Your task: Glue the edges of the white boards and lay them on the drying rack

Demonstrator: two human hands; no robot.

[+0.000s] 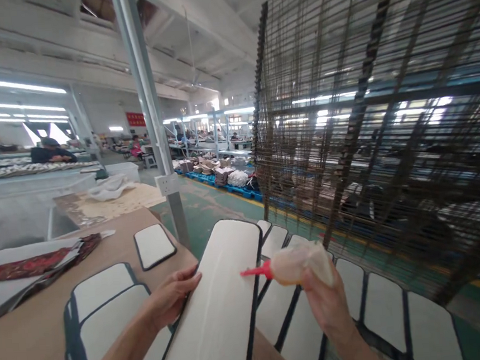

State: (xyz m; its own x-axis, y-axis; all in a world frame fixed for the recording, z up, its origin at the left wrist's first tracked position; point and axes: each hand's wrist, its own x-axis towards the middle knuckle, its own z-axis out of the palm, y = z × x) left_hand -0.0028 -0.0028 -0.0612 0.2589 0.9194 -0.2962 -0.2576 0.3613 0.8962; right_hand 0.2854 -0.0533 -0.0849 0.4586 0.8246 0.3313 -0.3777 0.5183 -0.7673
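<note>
A long white panel with dark edging (217,299) is tilted up in front of me. My left hand (172,298) grips its left edge, thumb on the white face and the other fingers partly hidden behind. Wet-looking streaks shine along the panel's surface. In my right hand (323,290) is a translucent squeeze bottle (291,262) with amber liquid inside, held level. Its red nozzle (254,271) points left over the panel's right side; whether the tip touches cannot be made out.
Similar panels (112,309) are stacked on the brown table (28,310), with a smaller one (155,246) nearby. Several more lie in rows (385,307) at the right. A wire rack (343,109) rises at right, a metal post (149,98) ahead. Other people work farther back.
</note>
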